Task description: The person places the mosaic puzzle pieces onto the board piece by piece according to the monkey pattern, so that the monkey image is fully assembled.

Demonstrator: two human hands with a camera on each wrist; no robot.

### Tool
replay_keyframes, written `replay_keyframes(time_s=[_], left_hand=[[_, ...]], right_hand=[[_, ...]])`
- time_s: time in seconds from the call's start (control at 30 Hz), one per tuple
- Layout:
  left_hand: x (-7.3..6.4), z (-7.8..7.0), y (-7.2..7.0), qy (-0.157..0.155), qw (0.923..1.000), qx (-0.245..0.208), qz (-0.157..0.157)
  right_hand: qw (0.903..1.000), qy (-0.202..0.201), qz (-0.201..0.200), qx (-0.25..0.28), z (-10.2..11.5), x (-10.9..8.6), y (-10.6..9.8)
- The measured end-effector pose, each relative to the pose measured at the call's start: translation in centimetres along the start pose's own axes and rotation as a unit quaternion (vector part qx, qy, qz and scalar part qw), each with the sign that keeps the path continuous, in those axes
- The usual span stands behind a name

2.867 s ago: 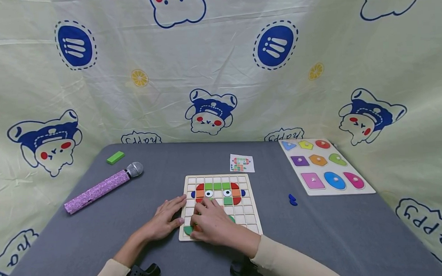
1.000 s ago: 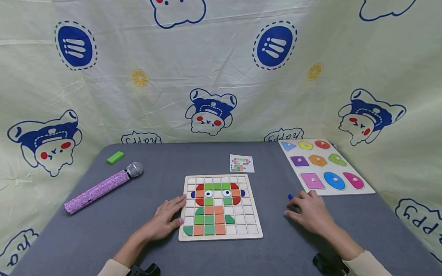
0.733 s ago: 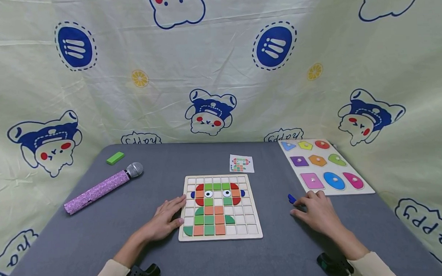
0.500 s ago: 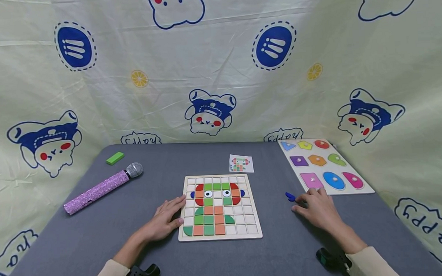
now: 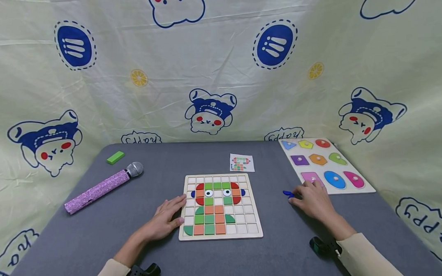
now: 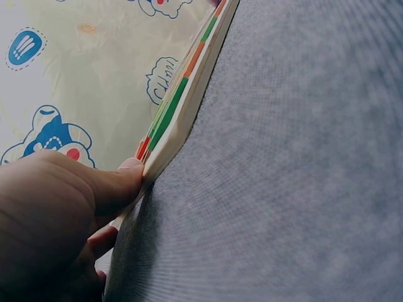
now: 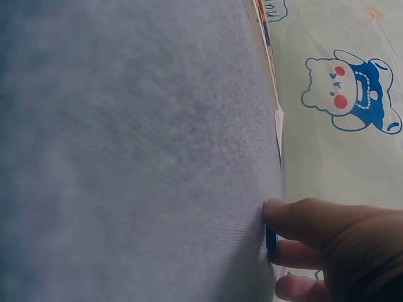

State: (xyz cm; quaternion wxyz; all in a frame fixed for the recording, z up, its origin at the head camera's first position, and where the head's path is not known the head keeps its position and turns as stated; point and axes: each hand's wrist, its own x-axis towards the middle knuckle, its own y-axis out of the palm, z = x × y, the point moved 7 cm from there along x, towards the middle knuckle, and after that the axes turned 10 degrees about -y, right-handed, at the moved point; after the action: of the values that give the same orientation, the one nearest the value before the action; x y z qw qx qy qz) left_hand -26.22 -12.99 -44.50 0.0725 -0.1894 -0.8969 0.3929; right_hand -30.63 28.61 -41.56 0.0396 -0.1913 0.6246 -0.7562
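Observation:
A pale wooden grid board [image 5: 243, 229] lies flat on the table, with coloured tiles forming an animal-like figure with two eye tiles. My left hand [image 5: 167, 216] rests along its left edge, fingers extended; in the left wrist view the thumb [image 6: 123, 184] touches the board's edge [image 6: 179, 129]. To the right, my right hand [image 5: 314, 199] is down at the table with curled fingers, close by the small blue pieces [image 5: 288, 193]. A dark blue piece [image 7: 271, 239] shows between its thumb and finger in the right wrist view, mostly hidden by them.
A shape board with knobbed pieces [image 5: 356, 188] lies just beyond my right hand. A small picture card [image 5: 247, 169] is behind the grid board. At left are a purple glittery microphone [image 5: 101, 189] and a green block [image 5: 115, 158]. A printed cloth [image 5: 217, 51] hangs behind.
My right hand has left the grid board and moved right to the blue pieces, which have shifted slightly left and away from me. The left hand stays at the board's edge.

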Motion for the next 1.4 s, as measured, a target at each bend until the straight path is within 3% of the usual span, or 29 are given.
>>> replay_keyframes(time_s=[0.4, 0.57, 0.97, 1.4], left_hand=[[0.2, 0.0, 0.1, -0.004, 1.0000, -0.003, 0.005], [0.1, 0.0, 0.1, -0.002, 1.0000, -0.003, 0.006], [0.1, 0.0, 0.1, 0.001, 1.0000, -0.003, 0.006], [0.1, 0.0, 0.0, 0.008, 1.0000, 0.005, 0.001]], right_hand=[[0.9999, -0.007, -0.010, 0.001, 0.2, 0.2, 0.1], [0.9994, -0.020, -0.026, 0.005, 1.3, -0.1, -0.4], [0.9914, -0.117, -0.058, 0.007, 9.4, 0.6, -0.4], [0.9737, -0.216, -0.050, 0.053, 18.0, 1.7, 1.2]])
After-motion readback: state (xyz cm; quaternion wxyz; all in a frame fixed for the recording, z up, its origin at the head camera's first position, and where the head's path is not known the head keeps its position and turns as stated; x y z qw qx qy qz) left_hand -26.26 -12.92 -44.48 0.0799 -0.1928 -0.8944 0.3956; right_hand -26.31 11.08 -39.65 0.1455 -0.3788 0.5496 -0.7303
